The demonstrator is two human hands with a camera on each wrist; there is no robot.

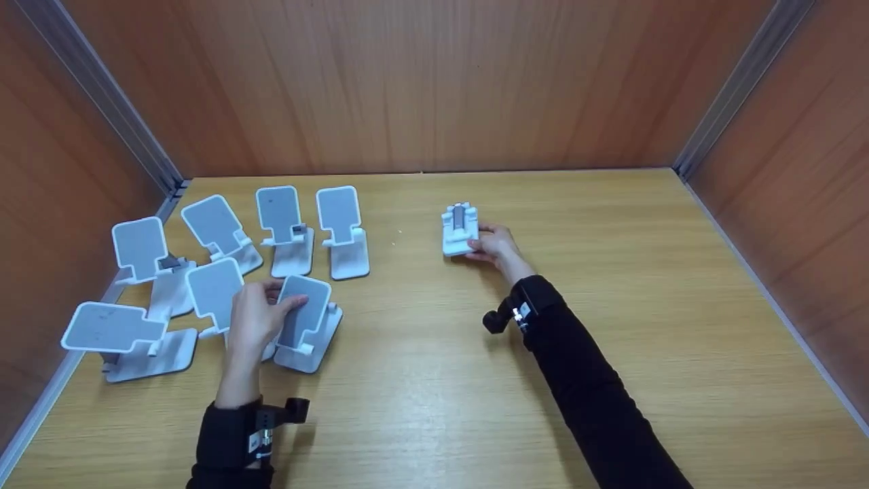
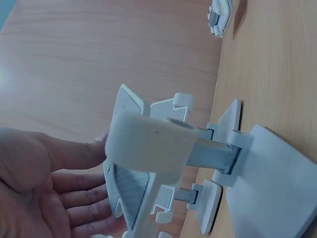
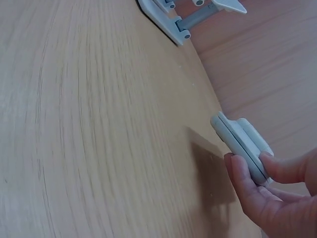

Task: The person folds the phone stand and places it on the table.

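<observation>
At the front of a group of white phone stands, my left hand (image 1: 254,316) pinches the upper plate of an unfolded phone stand (image 1: 307,316), thumb across its grey pad. The left wrist view shows that stand's post and base (image 2: 277,183) on the wooden table, with the other fingers behind the plate. My right hand (image 1: 499,246) holds a folded phone stand (image 1: 456,238) by its lower right side. In the right wrist view, thumb and fingers pinch this folded stand (image 3: 242,146) above the table, its shadow below.
Several unfolded phone stands stand left of centre, among them one at the back (image 1: 339,210) and one at the far left (image 1: 112,327). Partly behind my left hand is another stand (image 1: 214,292). Wooden walls (image 1: 421,88) enclose the table (image 1: 611,380) at the back and sides.
</observation>
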